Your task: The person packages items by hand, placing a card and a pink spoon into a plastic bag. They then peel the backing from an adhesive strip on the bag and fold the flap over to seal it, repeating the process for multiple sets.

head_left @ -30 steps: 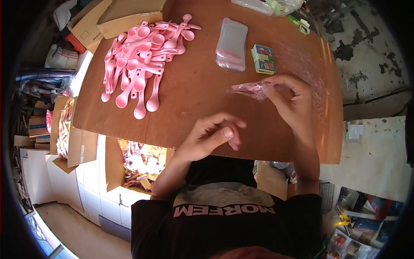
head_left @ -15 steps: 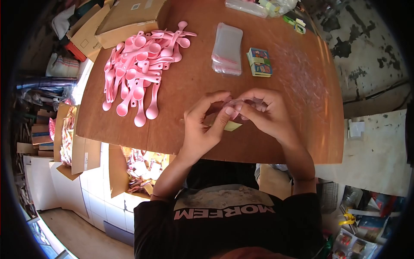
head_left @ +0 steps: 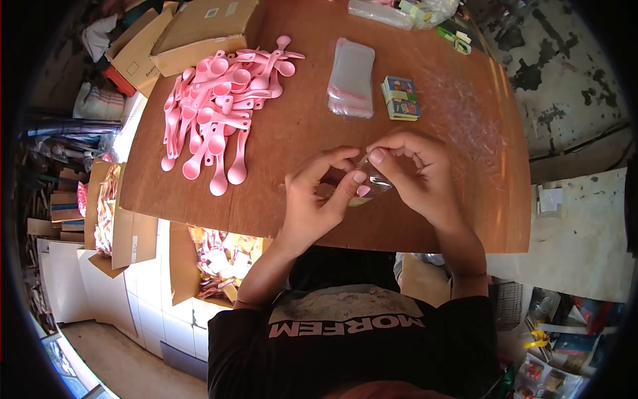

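Note:
Near the table's front edge, my left hand (head_left: 320,189) and my right hand (head_left: 420,174) pinch a small clear plastic bag (head_left: 379,184) between them. A bit of pink (head_left: 363,191) shows in the bag, and a pale yellow-green piece (head_left: 359,201) lies just below it; the fingers hide the rest. Beyond my hands are a stack of clear bags (head_left: 352,76) with pink edges and a bundle of printed cards (head_left: 401,98). A heap of pink spoons (head_left: 216,110) lies on the left of the table.
Cardboard boxes (head_left: 206,33) stand at the back left of the wooden table (head_left: 266,199). Green-handled scissors (head_left: 456,40) and plastic packs (head_left: 380,12) lie at the back. Loose clear film (head_left: 465,120) is on the right. Below the front edge, an open box (head_left: 184,266) holds wrapped items.
My right fingertips have risen and drawn back slightly at the bag's upper edge. More of the clear plastic now shows between my hands.

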### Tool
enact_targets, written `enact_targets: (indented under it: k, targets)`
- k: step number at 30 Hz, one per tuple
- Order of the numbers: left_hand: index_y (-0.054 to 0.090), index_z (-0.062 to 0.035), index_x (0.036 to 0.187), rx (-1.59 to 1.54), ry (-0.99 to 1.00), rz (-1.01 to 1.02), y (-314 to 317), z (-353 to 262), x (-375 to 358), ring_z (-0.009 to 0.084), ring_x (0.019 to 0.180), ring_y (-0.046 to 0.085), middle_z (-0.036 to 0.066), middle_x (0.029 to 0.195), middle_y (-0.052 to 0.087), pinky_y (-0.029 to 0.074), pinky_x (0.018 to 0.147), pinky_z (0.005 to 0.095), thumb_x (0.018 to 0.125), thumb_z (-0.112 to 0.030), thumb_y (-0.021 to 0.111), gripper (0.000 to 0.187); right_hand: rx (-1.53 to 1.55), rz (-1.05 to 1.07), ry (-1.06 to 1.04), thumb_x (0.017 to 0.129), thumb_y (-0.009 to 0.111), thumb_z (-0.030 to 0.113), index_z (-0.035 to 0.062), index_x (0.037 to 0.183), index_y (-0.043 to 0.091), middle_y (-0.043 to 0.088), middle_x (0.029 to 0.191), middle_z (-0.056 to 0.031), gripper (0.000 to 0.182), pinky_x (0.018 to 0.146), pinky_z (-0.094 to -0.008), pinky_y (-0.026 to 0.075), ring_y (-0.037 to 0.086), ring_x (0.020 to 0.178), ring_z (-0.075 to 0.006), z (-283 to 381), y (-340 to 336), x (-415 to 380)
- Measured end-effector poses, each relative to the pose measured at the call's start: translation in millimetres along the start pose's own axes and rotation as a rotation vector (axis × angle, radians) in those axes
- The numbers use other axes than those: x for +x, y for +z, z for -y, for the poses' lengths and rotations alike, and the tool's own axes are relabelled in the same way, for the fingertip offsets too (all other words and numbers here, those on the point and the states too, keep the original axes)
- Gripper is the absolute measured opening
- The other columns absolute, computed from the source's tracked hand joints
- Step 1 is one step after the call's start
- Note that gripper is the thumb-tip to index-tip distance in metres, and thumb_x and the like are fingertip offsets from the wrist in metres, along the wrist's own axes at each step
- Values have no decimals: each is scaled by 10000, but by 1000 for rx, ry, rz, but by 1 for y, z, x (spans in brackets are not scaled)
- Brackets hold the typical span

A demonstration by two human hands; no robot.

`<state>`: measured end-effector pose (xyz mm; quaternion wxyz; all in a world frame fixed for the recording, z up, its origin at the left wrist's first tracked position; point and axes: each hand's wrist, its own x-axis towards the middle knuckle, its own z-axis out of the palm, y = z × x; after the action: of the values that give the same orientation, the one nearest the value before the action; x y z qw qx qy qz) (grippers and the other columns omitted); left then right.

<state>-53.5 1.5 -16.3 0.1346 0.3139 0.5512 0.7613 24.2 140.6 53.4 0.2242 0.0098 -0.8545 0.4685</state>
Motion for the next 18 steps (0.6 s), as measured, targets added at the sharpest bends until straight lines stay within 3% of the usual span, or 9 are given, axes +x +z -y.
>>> enact_targets:
  k: [2,4,6,9,18]
  targets:
    - [645,38,1032,13,36,25,-2,-3,-1,154,718,676,127,845,660,548,630,250,819,-29,677,226,296,-145,188,881,630,78,-13,914,640,663,798,-40,98,654,-217,472,609,737,-74,5,6,-3]
    - [641,39,1046,27,74,50,-1,-12,2,152,722,675,130,852,659,553,641,253,813,-31,684,247,340,-164,195,888,624,79,-23,909,633,662,804,-42,104,648,-206,473,612,740,-69,10,12,-3]
    - [645,35,1044,90,307,55,2,-24,7,153,737,675,126,862,664,554,644,253,812,-22,681,242,385,-184,202,896,618,79,-32,904,626,662,810,-45,112,641,-195,474,615,743,-63,11,13,-3]
    - [648,34,1045,108,239,39,2,-16,7,144,736,667,117,843,672,533,623,244,810,-13,680,242,360,-127,147,894,616,68,-34,920,623,658,816,-52,106,641,-196,474,615,742,-65,12,13,-3]
    - [667,30,1017,182,229,31,-3,-13,2,126,672,643,98,776,675,488,602,233,802,-25,688,223,398,-220,95,864,636,44,-26,948,638,652,834,-48,109,668,-202,471,612,782,-73,15,12,-1]
